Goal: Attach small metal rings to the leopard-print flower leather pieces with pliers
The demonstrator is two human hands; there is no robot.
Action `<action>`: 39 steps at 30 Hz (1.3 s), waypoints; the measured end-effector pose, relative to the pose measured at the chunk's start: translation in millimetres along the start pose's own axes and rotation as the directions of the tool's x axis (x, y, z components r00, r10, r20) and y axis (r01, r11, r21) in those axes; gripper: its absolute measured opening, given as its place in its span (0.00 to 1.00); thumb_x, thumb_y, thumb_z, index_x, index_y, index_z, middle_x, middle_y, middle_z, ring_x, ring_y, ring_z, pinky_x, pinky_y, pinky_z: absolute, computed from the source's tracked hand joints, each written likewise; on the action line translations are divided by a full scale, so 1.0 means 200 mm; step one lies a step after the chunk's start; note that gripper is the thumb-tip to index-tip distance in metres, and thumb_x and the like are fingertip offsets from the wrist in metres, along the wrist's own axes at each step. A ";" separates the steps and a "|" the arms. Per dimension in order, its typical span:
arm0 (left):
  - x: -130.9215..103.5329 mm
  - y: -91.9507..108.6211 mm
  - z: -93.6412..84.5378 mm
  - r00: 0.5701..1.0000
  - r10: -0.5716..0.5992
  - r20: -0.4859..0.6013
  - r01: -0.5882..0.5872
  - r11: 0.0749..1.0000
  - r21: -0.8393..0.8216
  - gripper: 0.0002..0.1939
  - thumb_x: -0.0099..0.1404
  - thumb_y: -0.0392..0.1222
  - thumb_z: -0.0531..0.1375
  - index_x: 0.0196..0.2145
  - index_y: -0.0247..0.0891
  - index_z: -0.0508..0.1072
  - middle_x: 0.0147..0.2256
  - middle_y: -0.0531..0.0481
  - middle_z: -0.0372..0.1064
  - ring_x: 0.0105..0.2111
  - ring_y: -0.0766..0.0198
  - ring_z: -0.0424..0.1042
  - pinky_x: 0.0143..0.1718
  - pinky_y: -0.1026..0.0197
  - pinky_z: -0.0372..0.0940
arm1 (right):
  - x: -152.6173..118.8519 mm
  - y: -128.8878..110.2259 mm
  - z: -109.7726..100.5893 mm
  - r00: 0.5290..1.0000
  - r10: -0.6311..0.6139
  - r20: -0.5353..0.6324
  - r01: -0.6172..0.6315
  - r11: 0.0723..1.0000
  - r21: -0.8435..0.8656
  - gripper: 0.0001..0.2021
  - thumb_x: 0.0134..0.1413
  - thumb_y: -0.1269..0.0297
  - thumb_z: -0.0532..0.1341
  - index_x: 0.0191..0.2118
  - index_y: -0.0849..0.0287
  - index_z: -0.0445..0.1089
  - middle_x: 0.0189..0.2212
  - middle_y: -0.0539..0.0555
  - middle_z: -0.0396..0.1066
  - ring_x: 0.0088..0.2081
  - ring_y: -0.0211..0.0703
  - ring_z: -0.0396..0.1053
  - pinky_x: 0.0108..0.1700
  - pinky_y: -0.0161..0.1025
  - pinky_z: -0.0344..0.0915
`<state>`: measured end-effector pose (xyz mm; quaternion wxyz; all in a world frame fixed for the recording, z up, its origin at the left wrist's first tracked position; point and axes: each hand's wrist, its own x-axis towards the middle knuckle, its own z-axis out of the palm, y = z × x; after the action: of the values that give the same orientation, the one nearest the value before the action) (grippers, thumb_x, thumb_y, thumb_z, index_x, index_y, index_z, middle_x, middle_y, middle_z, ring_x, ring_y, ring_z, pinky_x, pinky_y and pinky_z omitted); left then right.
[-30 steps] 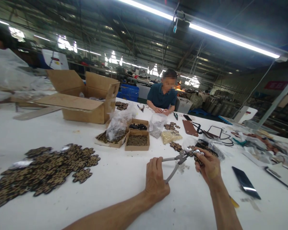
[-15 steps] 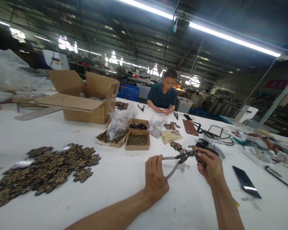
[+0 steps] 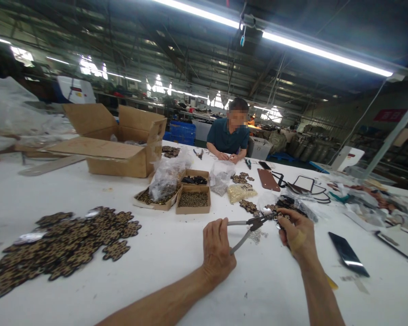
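Gripping grey-handled pliers (image 3: pixel 248 227), the left hand (image 3: pixel 218 251) has its fingers closed round both handles. The right hand (image 3: pixel 295 232) pinches what looks like a small leopard-print piece (image 3: pixel 279 216) at the plier tips, above the white tabletop (image 3: pixel 156 253), near centre.

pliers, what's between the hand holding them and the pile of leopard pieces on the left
Only bare white table lies between the left hand on the pliers and the pile, in the head view.

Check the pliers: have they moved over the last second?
Cannot tell. The pliers sit slightly higher and left, but the small brown box shifts in the view too, so the camera moved.
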<state>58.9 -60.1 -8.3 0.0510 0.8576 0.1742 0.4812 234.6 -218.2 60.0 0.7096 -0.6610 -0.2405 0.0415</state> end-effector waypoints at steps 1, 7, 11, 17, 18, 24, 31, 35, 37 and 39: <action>0.00 0.00 0.00 1.000 -0.001 0.000 0.001 1.000 -0.003 0.46 0.40 0.25 0.56 0.61 0.28 0.56 0.52 0.31 0.61 0.52 0.41 0.62 0.54 0.37 0.60 | 0.00 0.00 0.00 1.000 0.021 0.006 -0.022 0.999 0.043 0.19 0.47 0.57 0.70 0.44 0.64 0.77 0.14 0.46 0.63 0.10 0.34 0.57 0.10 0.31 0.47; -0.01 0.01 -0.01 0.997 -0.037 0.070 0.041 0.997 -0.061 0.46 0.39 0.26 0.56 0.60 0.28 0.58 0.52 0.32 0.61 0.52 0.41 0.61 0.55 0.38 0.60 | 0.01 0.02 0.00 0.994 0.100 0.051 -0.107 0.984 0.143 0.21 0.45 0.57 0.70 0.44 0.64 0.76 0.17 0.46 0.65 0.10 0.33 0.56 0.10 0.31 0.46; 0.00 0.00 -0.01 0.997 -0.019 0.076 0.022 0.999 -0.032 0.47 0.40 0.26 0.56 0.61 0.28 0.57 0.52 0.33 0.61 0.51 0.41 0.61 0.54 0.37 0.60 | 0.01 0.04 -0.01 0.998 0.046 0.046 -0.043 0.997 -0.061 0.22 0.48 0.55 0.68 0.46 0.65 0.77 0.12 0.46 0.63 0.08 0.34 0.55 0.09 0.31 0.44; -0.01 -0.02 0.01 0.999 0.035 0.025 -0.035 0.999 0.012 0.47 0.45 0.24 0.55 0.65 0.32 0.52 0.55 0.31 0.60 0.54 0.40 0.62 0.54 0.35 0.60 | 0.01 0.03 -0.05 0.987 0.142 0.080 -0.138 0.989 -0.061 0.21 0.44 0.54 0.70 0.42 0.64 0.78 0.11 0.44 0.59 0.09 0.34 0.54 0.09 0.31 0.47; -0.01 -0.02 0.02 0.999 0.035 0.020 -0.035 0.999 0.012 0.47 0.46 0.24 0.54 0.66 0.32 0.51 0.55 0.31 0.59 0.55 0.40 0.61 0.55 0.35 0.60 | 0.02 0.03 -0.05 0.984 0.157 0.088 -0.155 0.987 -0.035 0.20 0.44 0.55 0.71 0.42 0.64 0.78 0.12 0.44 0.60 0.10 0.34 0.54 0.09 0.31 0.48; -0.02 -0.01 0.03 0.999 0.031 0.008 -0.031 0.999 0.010 0.45 0.51 0.22 0.52 0.67 0.33 0.49 0.57 0.30 0.58 0.59 0.39 0.58 0.56 0.34 0.60 | 0.03 0.05 -0.05 0.978 0.157 0.140 -0.172 0.980 0.100 0.14 0.42 0.62 0.70 0.36 0.66 0.78 0.13 0.48 0.64 0.12 0.35 0.58 0.11 0.33 0.52; -0.01 -0.01 0.05 0.999 0.030 0.033 -0.030 0.999 -0.017 0.44 0.54 0.18 0.49 0.69 0.31 0.47 0.58 0.30 0.55 0.63 0.40 0.53 0.60 0.34 0.60 | 0.04 0.07 -0.07 0.963 0.195 0.187 -0.215 0.972 0.097 0.16 0.41 0.62 0.70 0.37 0.67 0.78 0.14 0.48 0.64 0.13 0.35 0.58 0.12 0.31 0.51; -0.01 -0.01 0.06 0.998 0.049 0.043 -0.047 0.998 -0.037 0.46 0.53 0.17 0.48 0.69 0.30 0.44 0.59 0.28 0.53 0.64 0.40 0.50 0.60 0.33 0.60 | 0.05 0.07 -0.09 0.945 0.235 0.228 -0.261 0.961 0.095 0.15 0.41 0.62 0.69 0.37 0.66 0.78 0.16 0.48 0.65 0.15 0.35 0.59 0.14 0.32 0.53; 0.00 -0.01 0.06 0.997 0.060 0.042 -0.058 0.997 -0.045 0.47 0.53 0.16 0.48 0.70 0.31 0.42 0.59 0.28 0.52 0.65 0.39 0.49 0.60 0.32 0.60 | 0.05 0.07 -0.09 0.943 0.244 0.227 -0.273 0.956 0.108 0.16 0.40 0.63 0.70 0.37 0.66 0.79 0.19 0.51 0.69 0.16 0.35 0.60 0.14 0.33 0.53; 0.00 -0.01 0.06 0.997 0.063 0.043 -0.061 0.997 -0.051 0.48 0.53 0.16 0.47 0.70 0.34 0.42 0.59 0.29 0.51 0.65 0.40 0.49 0.59 0.31 0.60 | 0.04 0.07 -0.09 0.947 0.240 0.215 -0.268 0.957 0.113 0.17 0.39 0.62 0.71 0.37 0.67 0.79 0.21 0.53 0.72 0.17 0.36 0.62 0.15 0.33 0.54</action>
<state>68.7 -57.4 -15.0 0.0611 0.8716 0.1342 0.4674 253.1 -228.7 48.3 0.7155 -0.6273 -0.2193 0.2154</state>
